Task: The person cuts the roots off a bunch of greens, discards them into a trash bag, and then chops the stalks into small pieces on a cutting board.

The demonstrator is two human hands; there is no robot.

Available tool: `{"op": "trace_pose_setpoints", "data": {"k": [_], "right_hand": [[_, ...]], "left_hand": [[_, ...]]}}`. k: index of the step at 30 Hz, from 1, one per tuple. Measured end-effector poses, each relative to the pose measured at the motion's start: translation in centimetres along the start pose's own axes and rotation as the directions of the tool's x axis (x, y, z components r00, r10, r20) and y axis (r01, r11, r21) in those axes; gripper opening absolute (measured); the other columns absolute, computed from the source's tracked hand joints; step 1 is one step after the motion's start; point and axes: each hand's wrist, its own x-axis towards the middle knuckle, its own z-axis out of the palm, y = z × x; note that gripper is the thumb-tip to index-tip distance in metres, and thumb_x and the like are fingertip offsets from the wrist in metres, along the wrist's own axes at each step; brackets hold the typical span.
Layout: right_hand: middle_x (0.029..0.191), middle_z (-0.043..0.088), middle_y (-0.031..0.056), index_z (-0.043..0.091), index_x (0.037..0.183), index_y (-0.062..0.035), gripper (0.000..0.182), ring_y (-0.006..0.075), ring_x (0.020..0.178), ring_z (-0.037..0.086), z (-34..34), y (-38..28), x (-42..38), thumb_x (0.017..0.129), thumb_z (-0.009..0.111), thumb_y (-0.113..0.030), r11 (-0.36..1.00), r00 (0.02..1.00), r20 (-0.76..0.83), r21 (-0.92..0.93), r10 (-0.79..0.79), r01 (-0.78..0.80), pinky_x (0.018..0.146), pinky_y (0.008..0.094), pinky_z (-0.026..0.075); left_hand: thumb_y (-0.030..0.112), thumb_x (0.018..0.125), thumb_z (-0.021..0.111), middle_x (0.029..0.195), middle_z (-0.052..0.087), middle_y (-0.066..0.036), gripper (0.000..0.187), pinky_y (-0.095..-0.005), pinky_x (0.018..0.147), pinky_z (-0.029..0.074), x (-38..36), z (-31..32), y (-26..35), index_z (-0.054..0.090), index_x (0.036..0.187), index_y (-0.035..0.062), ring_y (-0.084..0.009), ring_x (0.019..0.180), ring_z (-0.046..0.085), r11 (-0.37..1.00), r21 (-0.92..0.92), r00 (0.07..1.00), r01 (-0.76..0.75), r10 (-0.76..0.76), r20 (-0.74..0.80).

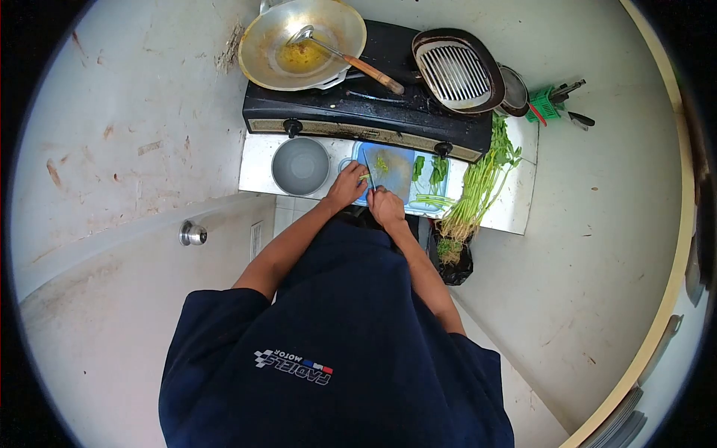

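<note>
My right hand (386, 206) is closed round the handle of a knife (369, 166), its thin blade pointing away from me over a worn blue cutting board (402, 170). Just left of the blade, my left hand (348, 185) pinches green stems (364, 177) against the board; its fingertips partly cover them. Small chopped green pieces (382, 163) lie to the right of the blade. Farther right are loose leaves (438, 172) and some cut stems (435, 200). A grey bowl (300, 166) sits left of my left hand.
Behind the board stands a black stove (358, 112), bearing a wok (258, 45) with a wooden-handled ladle (377, 73) and a grill pan (457, 73). Rooted leafy greens (484, 179) hang over the counter's right edge above a black bag (457, 275). A green basket (544, 104) holds knives.
</note>
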Motion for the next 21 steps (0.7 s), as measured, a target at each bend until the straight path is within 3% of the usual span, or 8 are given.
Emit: {"op": "trace_pose_setpoints", "data": {"k": [11,14,21], "right_hand": [[0.082,0.07,0.0298,0.066,0.093,0.0026,0.043,0.0479,0.077,0.07,-1.0,0.8,-1.2,0.104,0.052,-0.036,0.999,1.0,0.012,0.047,0.009,-0.01,0.072,0.0548,0.057],[0.082,0.07,0.0302,0.065,0.093,0.0033,0.043,0.0487,0.077,0.07,-0.6,0.8,-1.2,0.104,0.052,-0.036,0.998,0.999,0.009,0.049,-0.035,0.034,0.071,0.0552,0.057],[0.082,0.071,0.0303,0.064,0.091,0.0042,0.043,0.0477,0.076,0.071,-0.2,0.8,-0.9,0.104,0.051,-0.035,0.996,0.998,0.004,0.059,-0.066,0.065,0.071,0.0542,0.058]], "left_hand": [[0.001,0.085,0.067,0.099,0.057,-0.018,0.017,-0.047,0.078,0.054,0.0,-0.1,0.2,0.063,0.101,-0.0002,-0.0406,0.087,0.064,0.996,-0.077,0.999,0.042,-0.044,-0.019],[0.002,0.085,0.07,0.094,0.055,-0.016,0.019,-0.0447,0.071,0.052,0.1,0.6,-1.0,0.062,0.102,0.0008,-0.0345,0.078,0.063,0.995,0.015,0.99,-0.102,0.103,-0.097],[0.002,0.084,0.07,0.09,0.054,-0.014,0.017,-0.0434,0.071,0.051,0.0,0.4,-0.5,0.063,0.1,0.0012,-0.0336,0.077,0.061,0.999,-0.02,0.997,-0.028,0.026,-0.068]]}}
